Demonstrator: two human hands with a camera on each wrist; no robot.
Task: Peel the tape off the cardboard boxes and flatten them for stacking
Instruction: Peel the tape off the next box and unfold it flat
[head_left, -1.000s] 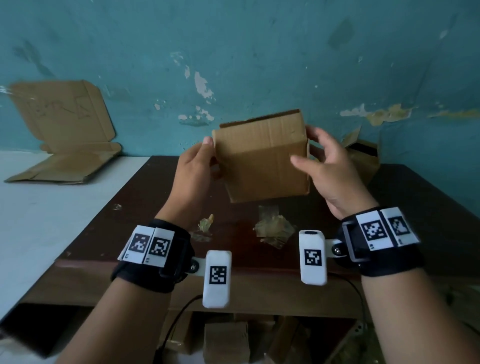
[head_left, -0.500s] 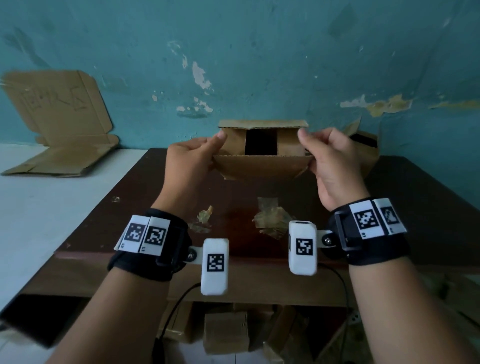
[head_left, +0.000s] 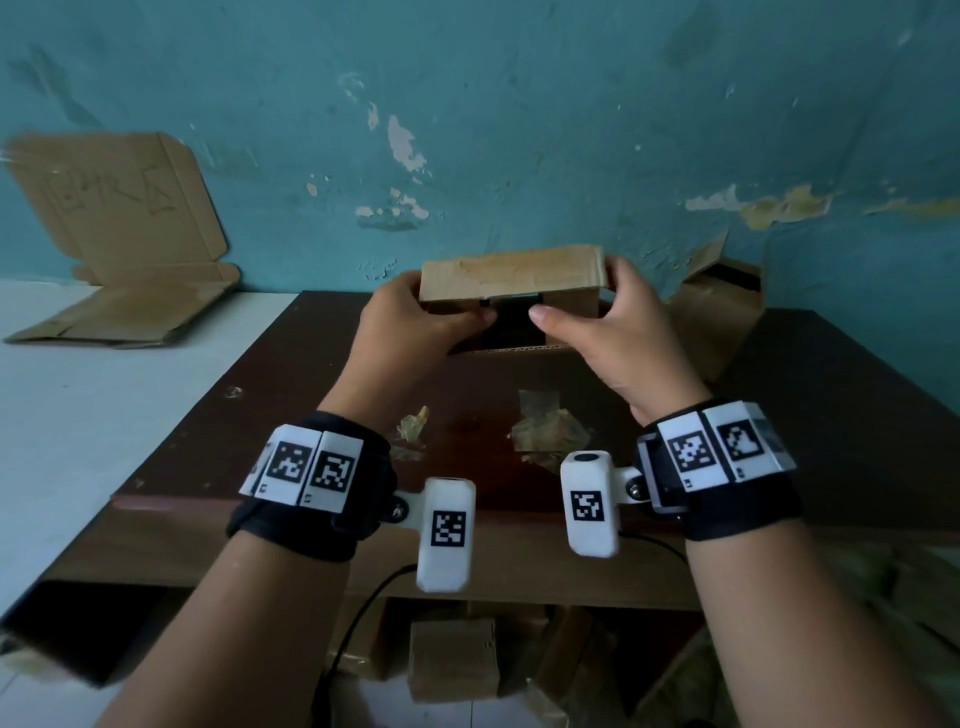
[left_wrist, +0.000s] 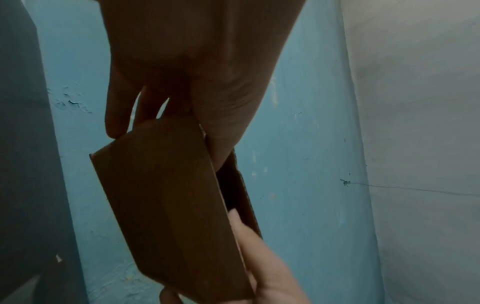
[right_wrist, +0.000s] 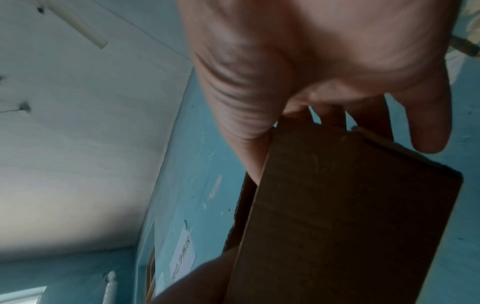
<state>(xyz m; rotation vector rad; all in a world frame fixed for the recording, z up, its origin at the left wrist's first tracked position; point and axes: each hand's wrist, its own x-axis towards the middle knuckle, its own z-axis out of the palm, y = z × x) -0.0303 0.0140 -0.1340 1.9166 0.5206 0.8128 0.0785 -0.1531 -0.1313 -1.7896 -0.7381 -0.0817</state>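
Teal wall, dark table (head_left: 311, 395): we hold the box (head_left: 511, 278) up.
Left hand (head_left: 415, 325) and right hand (head_left: 605, 325) grip its ends, thumbs at the open flaps, likely to collapse it.

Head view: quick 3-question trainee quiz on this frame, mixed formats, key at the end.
1. True or false: the cardboard box lies flat on the table.
2. Which hand grips the box? A) left hand only B) right hand only C) both
3. Fill in: crumpled tape scraps lie on the table, nearer the person than the ____.

Key: 1 false, it is held above the table; 2 C; 3 box.
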